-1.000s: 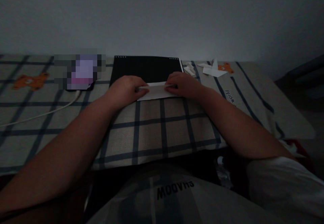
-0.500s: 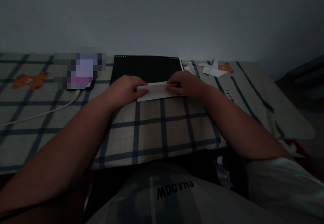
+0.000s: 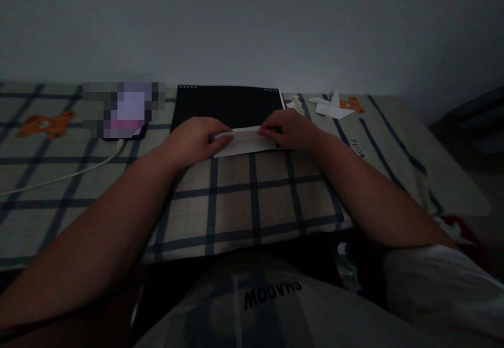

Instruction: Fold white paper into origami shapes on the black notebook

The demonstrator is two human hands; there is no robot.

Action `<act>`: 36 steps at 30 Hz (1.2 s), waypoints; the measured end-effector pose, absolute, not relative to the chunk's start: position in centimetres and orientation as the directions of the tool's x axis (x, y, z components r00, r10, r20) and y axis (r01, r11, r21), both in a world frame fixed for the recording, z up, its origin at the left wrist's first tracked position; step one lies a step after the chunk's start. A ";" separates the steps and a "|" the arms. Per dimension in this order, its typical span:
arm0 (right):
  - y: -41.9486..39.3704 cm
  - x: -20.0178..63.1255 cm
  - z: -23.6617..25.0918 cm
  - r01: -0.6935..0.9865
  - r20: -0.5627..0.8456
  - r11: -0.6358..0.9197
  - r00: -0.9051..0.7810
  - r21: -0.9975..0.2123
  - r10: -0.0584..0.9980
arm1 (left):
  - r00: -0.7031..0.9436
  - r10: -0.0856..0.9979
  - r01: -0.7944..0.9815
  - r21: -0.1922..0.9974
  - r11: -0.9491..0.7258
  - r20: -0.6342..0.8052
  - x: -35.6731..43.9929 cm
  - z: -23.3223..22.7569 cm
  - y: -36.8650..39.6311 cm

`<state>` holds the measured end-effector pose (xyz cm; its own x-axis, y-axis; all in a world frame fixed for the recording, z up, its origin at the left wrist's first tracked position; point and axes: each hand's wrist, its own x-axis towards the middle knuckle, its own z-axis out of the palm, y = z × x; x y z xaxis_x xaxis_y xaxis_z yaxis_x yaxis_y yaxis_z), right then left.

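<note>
Evenly pressed white paper (image 3: 244, 142) with left hand (image 3: 192, 139) and right hand (image 3: 289, 130), fingers flat on fold, beside black pad (image 3: 228, 105) near checked surface's (image 3: 252, 201) far edge.

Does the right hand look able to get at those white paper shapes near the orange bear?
Probably yes. The right hand rests on the folded paper, and the paper shapes lie just beyond it to the right on the checked cloth, with nothing between them.

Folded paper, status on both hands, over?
Left hand and right hand pressing ends of folded white paper. Paper flat, overlapping black pad. Nothing obstructing.
</note>
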<state>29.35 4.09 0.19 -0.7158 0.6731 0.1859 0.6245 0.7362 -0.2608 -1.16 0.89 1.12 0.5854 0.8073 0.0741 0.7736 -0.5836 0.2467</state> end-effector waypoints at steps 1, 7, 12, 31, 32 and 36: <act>4.0 29.4 0.2 0.620 0.190 0.741 -0.719 -0.258 0.668 | 0.578 0.813 0.780 0.241 -0.577 0.076 -1.2 1.1 0.9; 3.9 29.2 -0.1 0.631 0.210 0.743 -0.713 -0.222 0.669 | 0.493 0.848 0.815 0.239 -0.529 0.197 -1.2 1.1 0.7; 3.8 28.8 -0.7 0.746 0.283 0.639 -0.582 -0.188 0.762 | 0.486 0.801 0.785 0.229 -0.575 0.349 -0.9 1.8 0.0; 2.6 28.1 0.3 0.897 0.209 0.435 -0.412 -0.076 0.887 | 0.659 0.748 0.717 0.233 -0.657 0.082 -0.1 0.8 0.4; 2.6 28.1 0.4 0.902 0.206 0.427 -0.406 -0.069 0.890 | 0.648 0.757 0.727 0.227 -0.647 0.083 -0.1 0.9 0.4; 2.8 28.4 0.6 0.888 0.224 0.455 -0.431 -0.070 0.874 | 0.600 0.795 0.773 0.190 -0.606 0.095 -0.1 1.2 0.4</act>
<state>28.40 2.76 0.56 -0.4307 0.8744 0.2236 0.8876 0.4552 -0.0702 -0.11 0.35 1.24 0.5996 0.7947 0.0950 0.7726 -0.6057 0.1903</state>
